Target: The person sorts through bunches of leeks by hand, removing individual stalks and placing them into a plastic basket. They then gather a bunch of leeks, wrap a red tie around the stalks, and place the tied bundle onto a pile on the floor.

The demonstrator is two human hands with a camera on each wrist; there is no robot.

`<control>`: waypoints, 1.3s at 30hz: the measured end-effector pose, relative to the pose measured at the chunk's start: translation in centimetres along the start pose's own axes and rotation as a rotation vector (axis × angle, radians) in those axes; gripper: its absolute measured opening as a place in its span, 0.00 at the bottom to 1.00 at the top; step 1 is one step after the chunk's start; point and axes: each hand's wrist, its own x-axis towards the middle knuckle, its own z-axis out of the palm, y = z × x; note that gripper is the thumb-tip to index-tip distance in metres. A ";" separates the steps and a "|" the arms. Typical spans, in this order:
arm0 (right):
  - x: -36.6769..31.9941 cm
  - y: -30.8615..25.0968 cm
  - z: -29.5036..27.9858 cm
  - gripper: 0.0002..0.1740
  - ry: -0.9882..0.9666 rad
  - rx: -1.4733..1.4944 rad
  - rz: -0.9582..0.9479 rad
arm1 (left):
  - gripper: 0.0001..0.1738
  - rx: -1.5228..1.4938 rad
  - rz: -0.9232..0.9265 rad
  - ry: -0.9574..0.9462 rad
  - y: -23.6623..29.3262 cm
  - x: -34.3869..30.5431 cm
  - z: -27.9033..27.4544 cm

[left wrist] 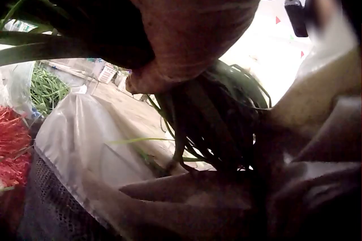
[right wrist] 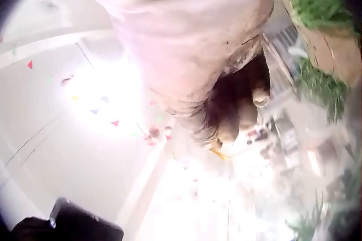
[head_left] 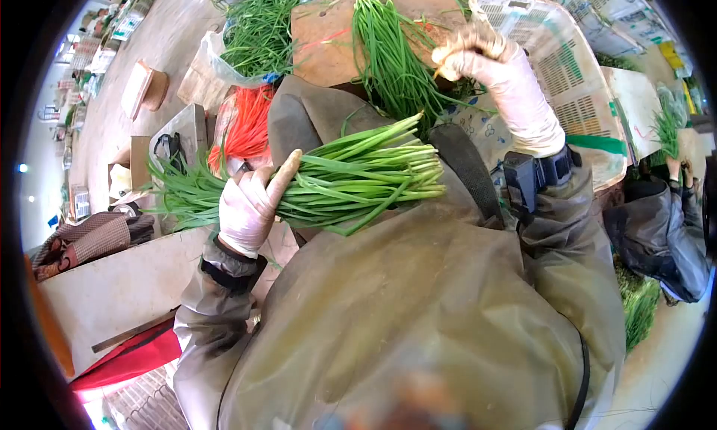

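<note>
My gloved left hand [head_left: 250, 206] grips a bunch of garlic chives [head_left: 366, 172] across the lap. The pale stem ends point right and the leaves trail out to the left. In the left wrist view that hand [left wrist: 195, 23] is dark, with leaves on both sides. Raised at the right, my gloved right hand [head_left: 484, 60] has its fingers curled and pinches a small yellowish strip [right wrist: 219, 154], whose kind I cannot tell. Beneath and left of it, a loose heap of chives [head_left: 388, 56] hangs off a wooden board [head_left: 317, 34].
Behind the left hand lie red strands [head_left: 250, 124], and beyond them a plastic bag of chives [head_left: 261, 34]. A white plastic crate [head_left: 515, 2] stands at the right. Another person's dark clothing [head_left: 650, 221] shows at the far right. A small stool [head_left: 146, 90] stands on the floor.
</note>
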 end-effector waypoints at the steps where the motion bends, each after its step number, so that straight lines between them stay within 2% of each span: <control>1: -0.4 2.6 -1.5 0.07 0.015 -0.141 0.067 | 0.40 -0.003 -0.024 0.009 0.0 -0.2 0.1; 2: -1.2 5.0 -2.3 0.13 -0.029 -0.357 0.188 | 0.40 -0.009 -0.030 0.018 0.1 -0.2 0.0; 3: -1.3 4.5 -1.8 0.19 -0.171 -0.695 0.461 | 0.40 -0.012 -0.025 0.022 0.0 -0.2 0.2; 4: -2.4 6.9 -1.0 0.23 -0.198 -0.611 0.363 | 0.41 -0.021 -0.027 0.033 -0.2 -0.1 0.5; 5: -3.0 8.1 0.6 0.21 -0.167 -0.441 0.361 | 0.42 -0.029 -0.028 0.044 -0.2 0.1 0.8; 7: -2.2 8.9 2.5 0.21 -0.251 -0.440 0.252 | 0.42 -0.006 -0.014 0.055 0.0 0.4 1.0; 9: -1.3 8.2 1.7 0.17 -0.204 -0.141 0.470 | 0.43 -0.113 -0.015 0.070 -0.2 0.6 0.8; 10: -1.3 8.2 0.9 0.18 -0.101 -0.127 0.419 | 0.42 -0.138 -0.040 0.041 -0.2 0.5 0.5; 11: -1.0 7.3 0.1 0.17 0.015 -0.381 0.429 | 0.42 -0.128 -0.044 0.043 -0.2 0.4 0.0; 13: -0.9 10.2 -3.6 0.17 0.090 -0.800 0.359 | 0.43 -0.277 -0.133 -0.018 -0.1 0.2 -1.0; 14: -0.7 9.4 -4.5 0.20 -0.010 -0.728 0.608 | 0.43 -0.353 -0.175 -0.046 -0.3 -0.1 -1.0; 15: -0.6 8.3 -3.6 0.20 -0.007 -0.730 0.599 | 0.43 -0.347 -0.175 -0.038 -0.5 -0.2 -0.3; 17: -1.1 6.2 0.3 0.24 -0.142 -0.033 0.168 | 0.42 -0.590 -0.239 -0.062 -0.5 -0.3 1.1; 18: -0.5 6.0 1.3 0.24 -0.293 -0.027 0.087 | 0.43 -0.750 -0.280 -0.144 -0.4 -0.1 0.9; 19: 0.1 6.0 1.8 0.26 -0.444 -0.021 0.003 | 0.43 -0.749 -0.278 -0.147 -0.4 -0.1 1.5; 20: 0.6 7.4 1.8 0.22 -0.470 0.243 0.251 | 0.46 -1.157 -0.366 -0.295 -0.6 -0.3 2.6; 21: 0.9 5.5 2.2 0.19 -0.387 0.170 0.264 | 0.48 -1.560 -0.454 -0.442 -0.9 -0.4 2.9; 22: 1.3 6.1 1.4 0.19 -0.357 0.083 0.264 | 0.53 -1.681 -0.435 -0.479 -0.9 -0.1 3.0; 23: 1.4 6.9 0.2 0.19 -0.327 -0.002 0.265 | 0.53 -1.593 -0.396 -0.526 -0.6 0.8 1.7; 24: 1.1 6.4 0.0 0.19 -0.241 -0.168 0.182 | 0.49 -1.644 -0.454 -0.552 -0.2 1.2 1.0; 25: 0.8 5.4 0.2 0.20 -0.168 -0.202 0.229 | 0.45 -1.697 -0.512 -0.573 0.2 1.5 0.7; 26: 0.9 8.2 -0.2 0.20 -0.119 -0.286 0.227 | 0.45 -1.795 -0.511 -0.547 0.8 1.7 1.0; 27: 1.0 9.4 0.1 0.20 -0.068 -0.372 0.230 | 0.48 -1.855 -0.579 -0.650 0.8 1.1 2.0; 28: 0.0 9.6 -0.1 0.18 -0.008 -0.329 0.102 | 0.47 -1.904 -0.568 -0.583 1.1 0.7 2.6; 29: 0.0 10.1 -0.3 0.18 -0.014 -0.336 0.107 | 0.47 -1.954 -0.553 -0.516 1.7 0.7 3.2; 31: -0.6 11.7 -1.4 0.14 0.297 -0.252 0.310 | 0.47 -2.017 -0.509 -0.494 2.6 0.5 4.1; 32: -0.8 11.9 -3.0 0.11 0.399 -0.197 0.333 | 0.47 -2.067 -0.467 -0.473 2.9 0.2 4.3; 33: -1.3 13.5 -5.5 0.11 0.402 -0.133 0.357 | 0.47 -2.069 -0.470 -0.476 3.2 -0.2 4.2; 35: -2.2 11.9 -6.9 0.11 0.411 -0.344 0.590 | 0.48 -2.037 -0.639 -0.406 3.4 -1.1 3.6; 36: -2.5 11.3 -6.5 0.11 0.414 -0.336 0.597 | 0.49 -2.066 -0.722 -0.436 3.5 -1.4 3.4; 38: -2.9 10.0 -5.3 0.10 0.386 -0.134 0.329 | 0.52 -2.071 -0.761 -0.440 3.1 -2.0 4.3; 39: -2.8 8.0 -4.0 0.10 0.386 -0.134 0.331 | 0.55 -2.080 -0.798 -0.429 3.2 -2.3 4.9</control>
